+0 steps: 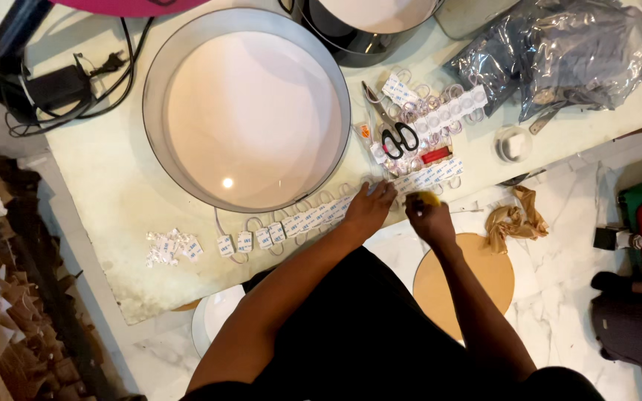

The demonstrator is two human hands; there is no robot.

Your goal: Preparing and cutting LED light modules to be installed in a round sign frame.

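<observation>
Your left hand [369, 208] lies flat, fingers spread, pressing down on a chain of small white wired modules [313, 217] that runs along the near edge of the white table [113, 186]. Nothing is gripped in it; it only pins the chain in place. Your right hand [429, 217] is clenched around a small yellow object [428, 197], held at the table edge just beside the left hand and touching the same chain where it continues toward the right. What the yellow object is cannot be told.

Behind your hands sits a large round metal-rimmed pan with a white face [250, 111]. To its right, black-handled scissors [391, 134] lie on a heap of more white modules [440, 111], with a small red object [435, 155] just below them. A loose pile of white paper scraps [171, 246] lies well to the left.
</observation>
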